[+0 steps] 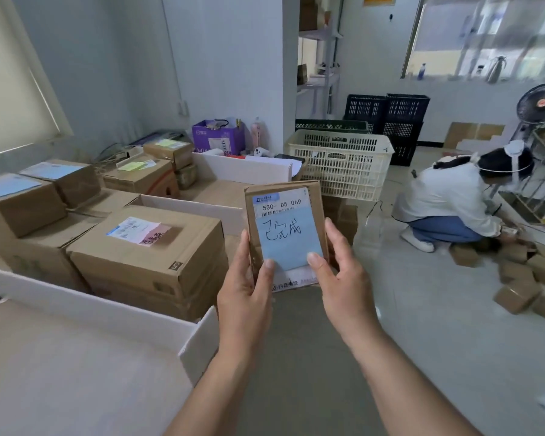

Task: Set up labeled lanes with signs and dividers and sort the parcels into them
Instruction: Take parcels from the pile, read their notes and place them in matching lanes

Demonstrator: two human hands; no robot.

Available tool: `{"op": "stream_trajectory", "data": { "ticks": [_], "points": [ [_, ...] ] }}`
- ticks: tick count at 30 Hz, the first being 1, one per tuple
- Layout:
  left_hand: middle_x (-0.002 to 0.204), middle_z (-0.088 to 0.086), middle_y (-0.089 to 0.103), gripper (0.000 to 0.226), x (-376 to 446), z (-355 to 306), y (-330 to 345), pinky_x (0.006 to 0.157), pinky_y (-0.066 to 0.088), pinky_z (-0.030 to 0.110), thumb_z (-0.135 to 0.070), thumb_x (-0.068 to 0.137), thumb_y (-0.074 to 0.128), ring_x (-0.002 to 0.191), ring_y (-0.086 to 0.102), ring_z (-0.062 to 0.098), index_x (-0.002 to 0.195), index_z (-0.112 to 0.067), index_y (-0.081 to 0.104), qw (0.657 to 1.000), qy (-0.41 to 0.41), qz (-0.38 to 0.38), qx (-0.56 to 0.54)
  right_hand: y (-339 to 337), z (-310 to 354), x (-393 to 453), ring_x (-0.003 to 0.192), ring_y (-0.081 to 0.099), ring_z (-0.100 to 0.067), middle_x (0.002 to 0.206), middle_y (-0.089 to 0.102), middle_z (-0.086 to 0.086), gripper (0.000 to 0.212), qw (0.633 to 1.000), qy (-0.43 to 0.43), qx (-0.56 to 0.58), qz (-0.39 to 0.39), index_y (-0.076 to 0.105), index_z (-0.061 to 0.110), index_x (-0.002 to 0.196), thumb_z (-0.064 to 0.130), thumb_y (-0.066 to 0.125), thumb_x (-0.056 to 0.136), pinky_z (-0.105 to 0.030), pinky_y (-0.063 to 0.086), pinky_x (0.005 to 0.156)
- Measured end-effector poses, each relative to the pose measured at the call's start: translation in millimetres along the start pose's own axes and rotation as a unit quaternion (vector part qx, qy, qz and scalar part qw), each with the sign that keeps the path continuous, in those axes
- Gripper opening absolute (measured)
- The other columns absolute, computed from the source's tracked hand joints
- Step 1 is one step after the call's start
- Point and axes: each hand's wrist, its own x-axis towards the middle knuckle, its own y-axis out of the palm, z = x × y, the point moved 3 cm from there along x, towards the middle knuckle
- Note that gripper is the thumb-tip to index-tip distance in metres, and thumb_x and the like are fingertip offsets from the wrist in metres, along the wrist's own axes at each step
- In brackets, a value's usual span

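Observation:
I hold a small flat cardboard parcel (pixel 315 188) upright in front of me, its shipping label reading 530-05 069. A blue sticky note (pixel 288 240) with handwriting covers the label's lower part. My left hand (pixel 244 287) grips the parcel's left edge, thumb on the note. On the right edge is my right hand (pixel 343 278), its thumb also on the note. To the left, white board dividers (pixel 92 305) split the floor into lanes holding cardboard boxes (pixel 148 253) with pink, blue and green notes.
A cream plastic crate (pixel 340 162) stands behind the parcel, black crates (pixel 387 114) beyond it. A person in a white top (pixel 447 196) crouches at right among several small boxes (pixel 516 297). A fan (pixel 541 103) and a metal rack stand far right. A purple bag (pixel 217 136) sits by the wall.

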Motion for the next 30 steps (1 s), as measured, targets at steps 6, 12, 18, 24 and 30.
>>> {"op": "stream_trajectory", "data": {
  "ticks": [6, 12, 18, 24, 30],
  "points": [
    [0.129, -0.027, 0.052, 0.055, 67, 33, 55, 0.102, 0.043, 0.025, -0.019, 0.091, 0.059, 0.118, 0.050, -0.008, 0.122, -0.057, 0.035, 1.000, -0.011, 0.018, 0.007, -2, -42, 77, 0.110, 0.035, 0.022, 0.125, 0.037, 0.033, 0.055, 1.000, 0.008, 0.001, 0.004, 0.035, 0.033, 0.142, 0.018, 0.055, 0.093, 0.008, 0.026, 0.085],
    [0.112, -0.038, 0.052, 0.056, 135, 56, 104, 0.078, 0.049, 0.009, -0.019, 0.092, 0.056, 0.098, 0.055, -0.020, 0.132, -0.050, 0.031, 1.000, -0.018, -0.001, 0.010, 5, -83, 167, 0.114, 0.037, 0.014, 0.128, 0.037, 0.029, 0.056, 1.000, -0.003, 0.006, 0.030, 0.034, 0.036, 0.142, 0.019, 0.056, 0.093, 0.006, 0.027, 0.087],
    [0.114, -0.034, 0.053, 0.056, 204, 60, 137, 0.073, 0.042, -0.001, -0.015, 0.093, 0.055, 0.096, 0.053, -0.025, 0.133, -0.046, 0.031, 0.995, -0.020, -0.098, -0.001, 27, -95, 264, 0.110, 0.041, 0.006, 0.126, 0.040, 0.025, 0.055, 0.992, -0.049, 0.007, 0.115, 0.031, 0.037, 0.143, 0.024, 0.053, 0.095, 0.010, 0.030, 0.073],
    [0.126, -0.019, 0.056, 0.057, 253, 67, 136, 0.079, 0.048, 0.007, -0.012, 0.093, 0.053, 0.100, 0.056, -0.017, 0.137, -0.042, 0.031, 0.983, -0.010, -0.183, 0.033, 71, -98, 328, 0.108, 0.045, 0.007, 0.127, 0.044, 0.021, 0.052, 0.975, -0.080, 0.055, 0.198, 0.033, 0.035, 0.143, 0.026, 0.051, 0.095, 0.008, 0.036, 0.068],
    [0.125, -0.020, 0.055, 0.056, 281, 74, 94, 0.087, 0.051, 0.018, -0.015, 0.093, 0.054, 0.109, 0.057, -0.004, 0.129, -0.052, 0.031, 0.959, -0.002, -0.271, 0.080, 148, -89, 347, 0.097, 0.051, 0.016, 0.120, 0.050, 0.021, 0.047, 0.946, -0.105, 0.112, 0.285, 0.037, 0.032, 0.141, 0.026, 0.050, 0.096, -0.005, 0.049, 0.073]
  ]
}}
